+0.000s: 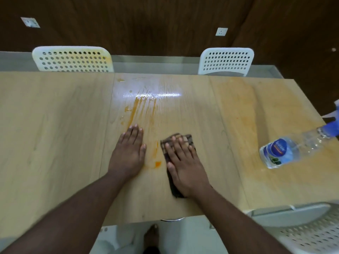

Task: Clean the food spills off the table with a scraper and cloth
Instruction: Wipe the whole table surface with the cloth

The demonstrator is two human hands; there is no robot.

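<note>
While the left hand lies flat and holds nothing on the surface, the right hand presses flat on the dark cloth, just beside orange spills.

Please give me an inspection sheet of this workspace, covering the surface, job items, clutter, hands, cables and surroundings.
Surface: table is light wood; orange smears run from the wet glare to a blob between the hands.
Job's things: cloth lies flat under the right hand; scraper not seen.
Clutter: spray bottle stands at the right.
Hands: left hand flat on the table; right hand presses the cloth.
Cables: nothing seen.
Surroundings: two white chairs behind, one stained; sockets on the wall.
</note>
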